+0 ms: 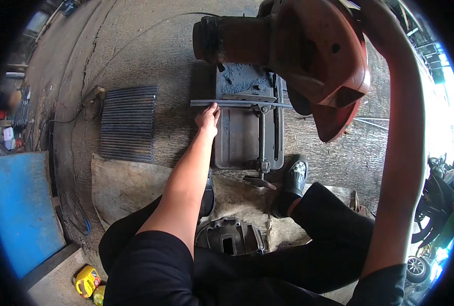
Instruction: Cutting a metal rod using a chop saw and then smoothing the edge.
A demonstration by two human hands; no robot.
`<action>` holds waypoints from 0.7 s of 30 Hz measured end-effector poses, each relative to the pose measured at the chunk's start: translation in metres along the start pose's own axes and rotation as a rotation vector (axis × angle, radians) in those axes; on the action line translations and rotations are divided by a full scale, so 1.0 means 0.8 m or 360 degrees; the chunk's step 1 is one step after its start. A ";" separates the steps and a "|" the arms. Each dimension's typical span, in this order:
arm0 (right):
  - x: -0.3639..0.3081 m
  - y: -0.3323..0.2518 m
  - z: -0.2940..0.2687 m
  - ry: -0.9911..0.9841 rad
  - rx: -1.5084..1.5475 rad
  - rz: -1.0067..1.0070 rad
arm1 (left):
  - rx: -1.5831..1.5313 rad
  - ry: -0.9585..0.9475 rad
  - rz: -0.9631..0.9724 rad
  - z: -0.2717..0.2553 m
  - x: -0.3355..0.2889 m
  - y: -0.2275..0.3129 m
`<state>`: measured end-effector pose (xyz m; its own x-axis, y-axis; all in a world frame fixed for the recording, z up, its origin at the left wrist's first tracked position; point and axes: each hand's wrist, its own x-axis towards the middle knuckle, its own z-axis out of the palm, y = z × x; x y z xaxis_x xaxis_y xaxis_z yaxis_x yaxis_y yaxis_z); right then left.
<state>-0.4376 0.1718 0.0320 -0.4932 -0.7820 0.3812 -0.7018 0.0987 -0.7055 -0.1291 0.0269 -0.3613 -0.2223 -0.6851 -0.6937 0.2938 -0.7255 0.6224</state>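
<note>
A grey metal rod [227,103] lies across the vise of a cut-off saw, its left end sticking out past the base [239,137]. My left hand [208,119] is closed at the rod near that end, the fingertips partly hidden. The vise's threaded screw [262,137] runs toward me and ends in a crank handle [260,181]. Above the rod's right part hangs the saw's orange-red head [323,51], with its motor to the left. At the top edge my right hand [374,20] grips the saw head's handle; most of its fingers are hidden.
Left of the saw, several dark metal rods [129,122] lie in a neat row. My feet flank the base, and a ribbed metal casting [231,236] sits between my legs on a worn sheet. A blue panel [23,204], a yellow bottle [87,281] and cables are at left; motorcycle parts [431,209] at right.
</note>
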 end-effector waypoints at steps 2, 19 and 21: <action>0.010 -0.021 0.033 -0.0224 -0.1851 -0.1387 | 0.0009 0.0004 -0.0003 -0.001 0.003 0.001; -0.018 -0.047 0.051 -0.0102 -0.1681 -0.0573 | 0.0018 -0.0044 -0.0108 -0.004 0.014 0.005; -0.018 -0.048 0.051 -0.0093 -0.1489 -0.0469 | 0.0035 -0.0033 -0.0107 -0.004 0.015 0.005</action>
<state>-0.3823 0.1544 0.0291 -0.2242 -0.8803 0.4181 -0.9291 0.3226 0.1810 -0.1278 0.0160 -0.3685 -0.2605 -0.6357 -0.7267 0.2573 -0.7711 0.5824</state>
